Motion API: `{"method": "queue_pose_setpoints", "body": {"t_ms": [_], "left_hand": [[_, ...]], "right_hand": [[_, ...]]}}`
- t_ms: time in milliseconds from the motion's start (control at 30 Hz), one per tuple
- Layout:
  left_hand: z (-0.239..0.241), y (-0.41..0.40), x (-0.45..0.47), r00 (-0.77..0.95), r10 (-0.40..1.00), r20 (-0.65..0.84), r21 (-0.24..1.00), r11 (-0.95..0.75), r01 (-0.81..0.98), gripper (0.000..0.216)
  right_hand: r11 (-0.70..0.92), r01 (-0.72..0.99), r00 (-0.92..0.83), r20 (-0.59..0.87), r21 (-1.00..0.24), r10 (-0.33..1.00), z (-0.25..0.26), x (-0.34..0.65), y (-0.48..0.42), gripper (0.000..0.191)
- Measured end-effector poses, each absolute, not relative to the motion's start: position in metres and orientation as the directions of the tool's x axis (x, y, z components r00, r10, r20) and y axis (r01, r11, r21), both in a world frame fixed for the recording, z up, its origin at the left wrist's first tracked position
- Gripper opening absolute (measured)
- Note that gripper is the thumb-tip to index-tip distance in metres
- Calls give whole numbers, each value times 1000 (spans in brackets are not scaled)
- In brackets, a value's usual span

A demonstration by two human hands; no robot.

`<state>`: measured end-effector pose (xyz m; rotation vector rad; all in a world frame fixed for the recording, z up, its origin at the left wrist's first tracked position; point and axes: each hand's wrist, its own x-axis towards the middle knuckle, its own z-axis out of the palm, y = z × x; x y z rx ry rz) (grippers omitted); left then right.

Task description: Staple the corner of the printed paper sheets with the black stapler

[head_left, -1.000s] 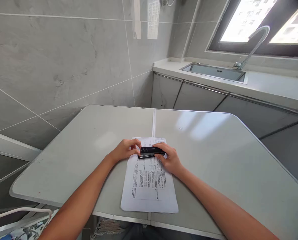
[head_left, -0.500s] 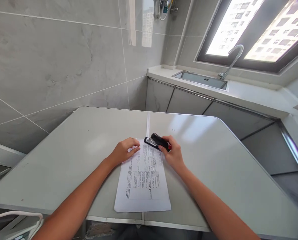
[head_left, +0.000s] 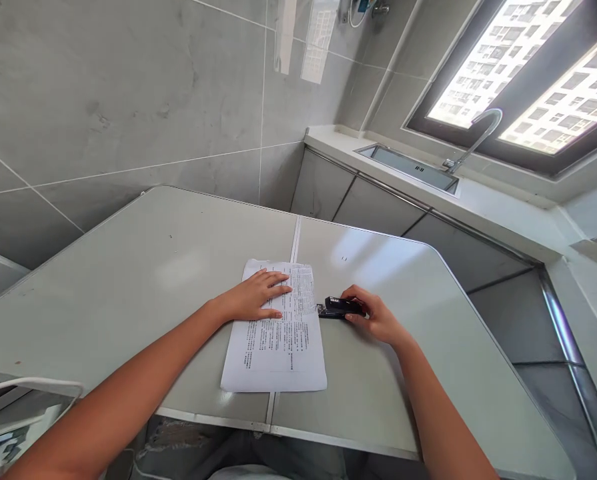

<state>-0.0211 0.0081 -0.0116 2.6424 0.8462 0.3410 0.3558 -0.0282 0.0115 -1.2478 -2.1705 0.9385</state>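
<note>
Printed paper (head_left: 278,363) lies on the pale folding table (head_left: 368,400), its text running sideways. My left hand (head_left: 255,295) rests flat on the upper half of the paper with its fingers spread. A black stapler (head_left: 343,307) is gripped at its rear end by my right hand (head_left: 378,315). The stapler's nose points left and sits right at the paper's right edge; whether the paper lies between its jaws I cannot tell. How many sheets there are does not show.
The table has a seam (head_left: 296,240) down its middle. Beyond it stands a counter with a sink (head_left: 408,167) and a faucet (head_left: 478,137) under a window. A grey tiled wall (head_left: 128,100) rises behind the table. Some white chair-like frame (head_left: 33,383) is at lower left.
The stapler has moved off the paper's top to its right edge, in my right hand. My left hand has flattened onto the paper. The camera view has tilted.
</note>
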Motion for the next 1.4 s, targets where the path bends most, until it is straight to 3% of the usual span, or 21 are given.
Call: {"method": "queue_pose_setpoints", "body": {"t_ms": [133, 300, 433, 567, 700, 833, 1167, 1400], "left_hand": [[-9, 8, -21, 788, 604, 117, 373, -762, 529, 68], [-8, 7, -17, 797, 590, 134, 360, -778, 515, 64], [-7, 2, -10, 878, 449, 165, 405, -843, 355, 43], [-3, -3, -5, 929, 335, 156, 488, -844, 223, 48], [2, -7, -3, 944, 315, 102, 547, -810, 211, 54], [2, -7, -3, 933, 328, 149, 592, -786, 182, 54], [2, -7, -2, 950, 304, 77, 550, -807, 213, 55], [-2, -6, -1, 935, 329, 129, 586, -786, 195, 53]], "right_hand": [[443, 469, -655, 35, -764, 755, 23, 351, -31, 21], [508, 432, -696, 83, -745, 713, 20, 342, -37, 38], [597, 403, -729, 151, -693, 668, 10, 331, -39, 49], [634, 429, -707, 197, -643, 679, 4, 324, -41, 49], [648, 457, -683, 226, -609, 695, 3, 319, -43, 48], [640, 471, -656, 244, -607, 714, 3, 312, -44, 47], [655, 556, -658, 211, -511, 723, 12, 299, -49, 48], [614, 629, -623, 164, -476, 765, 13, 294, -52, 47]]}}
